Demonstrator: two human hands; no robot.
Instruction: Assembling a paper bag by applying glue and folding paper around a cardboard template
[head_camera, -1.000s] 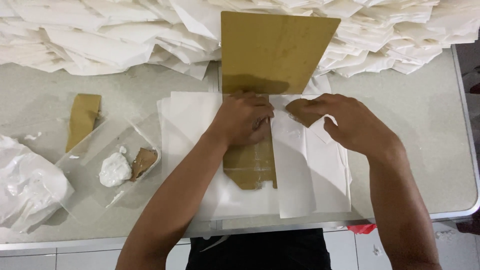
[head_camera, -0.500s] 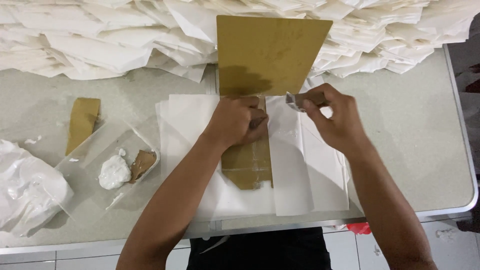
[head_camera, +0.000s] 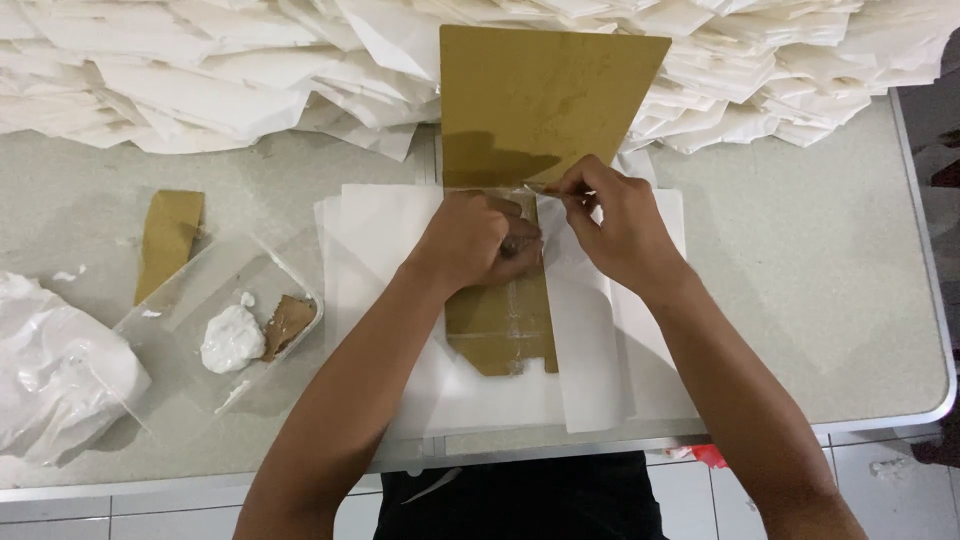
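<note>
A brown cardboard template (head_camera: 540, 100) lies over a stack of white paper sheets (head_camera: 380, 250) on the table. My left hand (head_camera: 478, 240) presses down on the cardboard's narrow lower strip (head_camera: 500, 325), fingers curled. My right hand (head_camera: 612, 228) pinches the upper edge of a folded white paper flap (head_camera: 590, 340) right beside the cardboard, touching my left fingertips.
A clear plastic tray (head_camera: 215, 300) holds a blob of white paste (head_camera: 230, 338) and a brown scrap (head_camera: 285, 322). A brown cardboard strip (head_camera: 168, 240) lies at left, a crumpled plastic bag (head_camera: 50, 370) at far left. Heaps of folded white paper (head_camera: 200, 70) line the table's far side.
My right hand has moved left toward my left hand and taken hold of the paper flap's top edge at the cardboard. My left hand stayed pressed on the strip.
</note>
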